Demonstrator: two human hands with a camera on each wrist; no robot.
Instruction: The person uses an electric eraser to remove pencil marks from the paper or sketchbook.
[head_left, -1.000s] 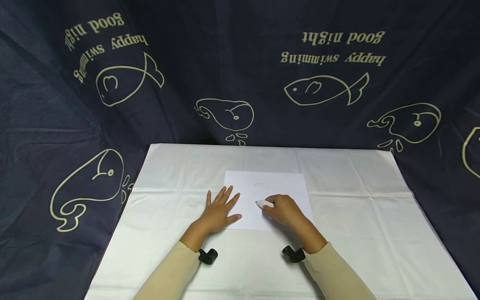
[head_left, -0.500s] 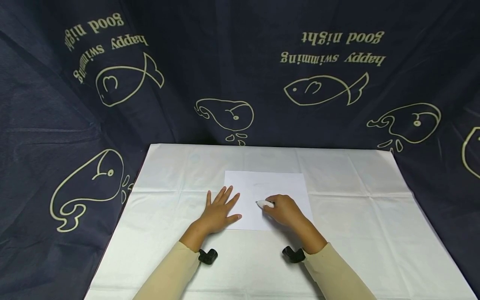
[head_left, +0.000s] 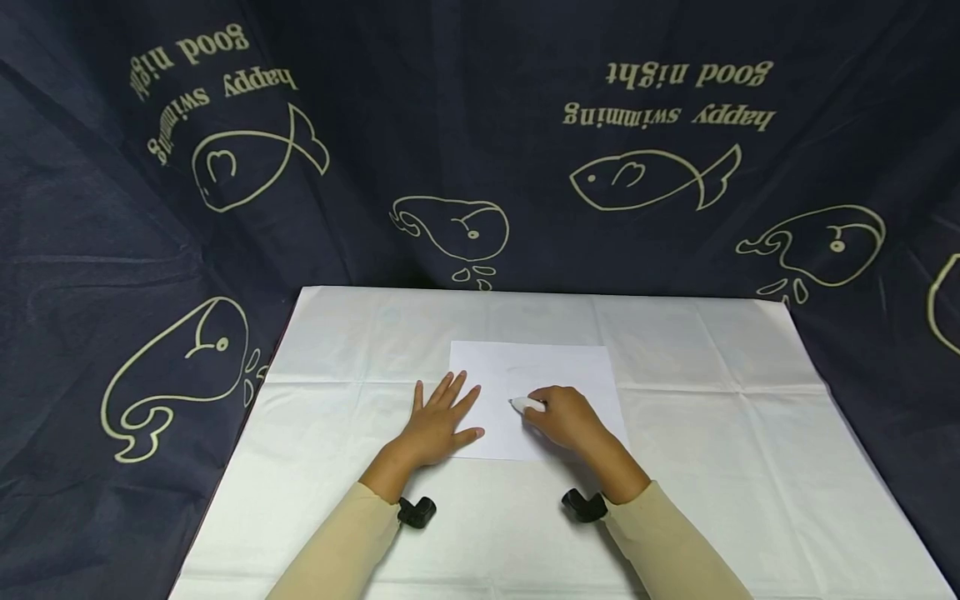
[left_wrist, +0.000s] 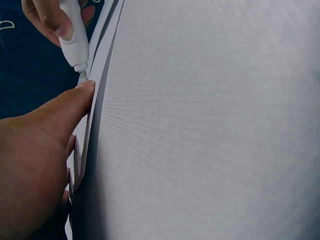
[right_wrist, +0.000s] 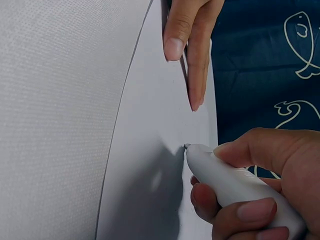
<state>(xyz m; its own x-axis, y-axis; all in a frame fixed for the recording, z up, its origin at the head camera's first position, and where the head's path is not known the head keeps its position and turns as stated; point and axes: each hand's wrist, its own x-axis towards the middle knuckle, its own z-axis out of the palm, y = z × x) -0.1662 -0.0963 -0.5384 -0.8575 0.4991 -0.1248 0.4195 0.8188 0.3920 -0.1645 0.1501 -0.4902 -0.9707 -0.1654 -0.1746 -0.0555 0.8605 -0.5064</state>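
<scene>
A sheet of white paper (head_left: 555, 367) lies on the white cloth, with a faint grey mark near its upper middle. My left hand (head_left: 437, 429) rests on the paper's left side, fingers spread; its thumb (left_wrist: 70, 102) shows in the left wrist view. In my right hand (head_left: 566, 417) I grip a thick white pen (right_wrist: 215, 172), its exact kind unclear. The pen's narrow grey tip points left and meets or nearly meets the paper, right of the left hand. My palm and fingers hide the pen's rear end in the head view.
White cloth (head_left: 712, 467) with fold creases covers the table. Behind and at the sides hangs a dark blue curtain (head_left: 360, 100) printed with fish, whales and words. Black wrist mounts (head_left: 585, 506) sit by both beige cuffs.
My right hand has shifted slightly left and away from me, carrying the white pen with it. The left hand and the paper stay in place.
</scene>
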